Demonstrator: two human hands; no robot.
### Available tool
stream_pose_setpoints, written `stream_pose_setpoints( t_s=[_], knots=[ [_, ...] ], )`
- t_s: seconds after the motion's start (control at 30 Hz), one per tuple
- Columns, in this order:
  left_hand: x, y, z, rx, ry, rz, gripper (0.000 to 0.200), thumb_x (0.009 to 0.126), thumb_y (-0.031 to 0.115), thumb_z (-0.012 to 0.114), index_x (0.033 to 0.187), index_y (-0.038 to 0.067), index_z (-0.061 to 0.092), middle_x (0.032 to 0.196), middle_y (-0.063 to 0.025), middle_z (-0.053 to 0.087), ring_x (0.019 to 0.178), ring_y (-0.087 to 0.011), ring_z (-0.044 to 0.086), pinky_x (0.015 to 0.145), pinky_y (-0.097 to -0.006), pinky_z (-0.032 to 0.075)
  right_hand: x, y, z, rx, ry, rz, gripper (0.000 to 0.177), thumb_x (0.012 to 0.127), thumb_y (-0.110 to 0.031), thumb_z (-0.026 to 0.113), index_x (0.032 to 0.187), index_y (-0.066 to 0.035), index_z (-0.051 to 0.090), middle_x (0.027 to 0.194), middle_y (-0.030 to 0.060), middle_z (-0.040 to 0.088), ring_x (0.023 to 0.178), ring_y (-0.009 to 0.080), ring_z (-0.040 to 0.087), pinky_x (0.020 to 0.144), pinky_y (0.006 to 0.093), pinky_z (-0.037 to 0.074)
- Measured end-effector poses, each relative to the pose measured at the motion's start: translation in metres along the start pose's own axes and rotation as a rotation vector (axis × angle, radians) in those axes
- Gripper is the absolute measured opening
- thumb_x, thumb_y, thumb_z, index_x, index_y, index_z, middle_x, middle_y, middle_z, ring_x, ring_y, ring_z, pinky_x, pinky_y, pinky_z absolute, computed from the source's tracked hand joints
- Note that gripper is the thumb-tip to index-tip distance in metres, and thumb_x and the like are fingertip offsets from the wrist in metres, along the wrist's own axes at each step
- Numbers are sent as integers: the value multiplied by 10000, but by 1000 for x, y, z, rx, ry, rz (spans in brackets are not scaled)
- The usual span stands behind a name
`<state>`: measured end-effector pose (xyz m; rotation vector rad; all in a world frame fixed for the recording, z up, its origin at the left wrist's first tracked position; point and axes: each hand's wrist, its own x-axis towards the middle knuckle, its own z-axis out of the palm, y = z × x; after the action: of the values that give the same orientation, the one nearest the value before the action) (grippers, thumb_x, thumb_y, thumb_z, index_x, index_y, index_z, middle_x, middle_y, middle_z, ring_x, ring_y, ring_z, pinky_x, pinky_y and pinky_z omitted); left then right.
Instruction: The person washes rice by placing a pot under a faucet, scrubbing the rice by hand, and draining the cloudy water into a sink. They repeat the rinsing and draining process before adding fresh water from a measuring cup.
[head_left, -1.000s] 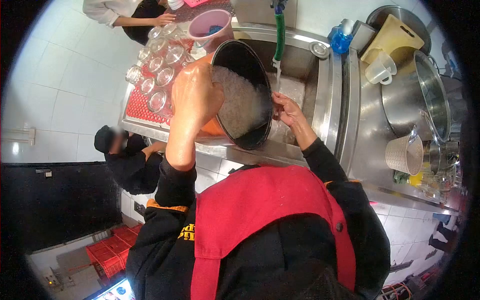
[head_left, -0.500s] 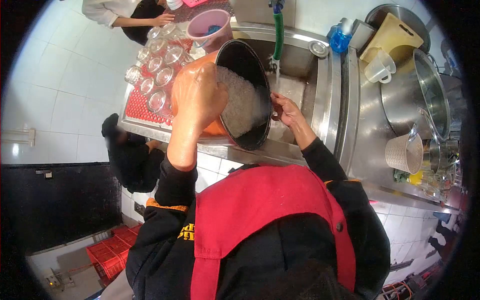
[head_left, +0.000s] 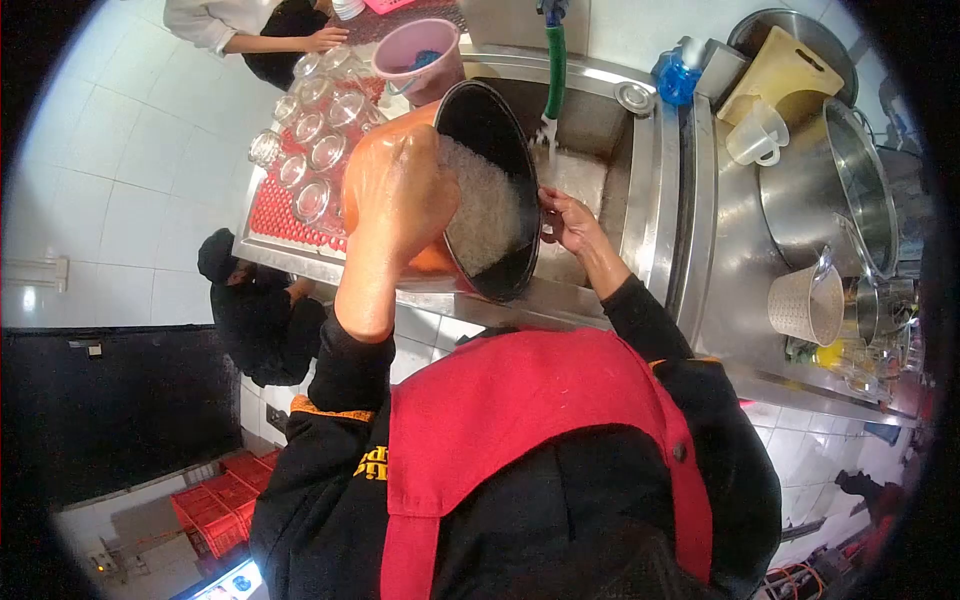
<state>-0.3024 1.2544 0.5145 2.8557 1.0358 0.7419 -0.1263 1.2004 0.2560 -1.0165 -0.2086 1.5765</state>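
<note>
One pot, tilted over the sink, held rice; the left hand clamped on its orange wall, the right hand curled around its rim.

One orange pot; one pink bucket; one green hose; one blue bottle; one beige basket.

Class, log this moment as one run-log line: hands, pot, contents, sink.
left hand: on orange pot side | right hand: gripping pot rim | orange pot: tilted over sink | contents: white grains
</note>
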Motion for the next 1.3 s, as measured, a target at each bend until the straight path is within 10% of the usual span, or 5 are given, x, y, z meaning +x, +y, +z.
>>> stream_pose_setpoints(
  t_s=[0.27, 0.6, 0.73, 0.9, 1.3],
  knots=[
    [-3, -1, 3, 61, -10, 15, 130, 589, 102, 536, 589, -24, 564, 603, -214, 543, 612, -357, 557, 570, -412, 441, -5, -1, 2, -17, 7, 29, 327, 803, -302, 567, 1106, -204, 495, 872, -50, 543, 783, 127, 486, 692, 402, 292],
    [-6, 20, 4, -10, -20, 130, 284, 623, 37, 506, 901, -4, 548, 772, -191, 557, 714, -345, 524, 655, -410, 419, -28, 4, -18, 99, -13, -52, 323, 786, -147, 559, 1104, -132, 506, 933, 1, 568, 819, 177, 536, 691, 451, 434],
    [-7, 29, -2, -97, 6, 106, 183, 602, 17, 503, 778, -24, 528, 662, -217, 522, 587, -358, 512, 556, -387, 406, -52, -7, -39, 156, -56, -237, 328, 770, -175, 606, 1048, -22, 527, 891, 46, 589, 761, 145, 564, 634, 310, 473],
    [-4, 50, 4, -278, -72, -39, 139, 594, 32, 501, 546, -36, 389, 475, -169, 369, 426, -268, 380, 449, -356, 323, -128, -56, -51, -25, 383, -512, 161, 750, -128, 608, 881, -34, 602, 697, -4, 579, 493, 66, 457, 444, 200, 341],
    [29, 127, 150, -958, -513, -126, 122, 604, 58, 578, 564, -20, 494, 486, -22, 443, 475, -82, 414, 428, -268, 330, -298, -121, -130, -353, 1088, -786, 92, 714, -45, 626, 772, 23, 605, 690, 18, 574, 633, 88, 507, 596, 206, 380]
  ],
)
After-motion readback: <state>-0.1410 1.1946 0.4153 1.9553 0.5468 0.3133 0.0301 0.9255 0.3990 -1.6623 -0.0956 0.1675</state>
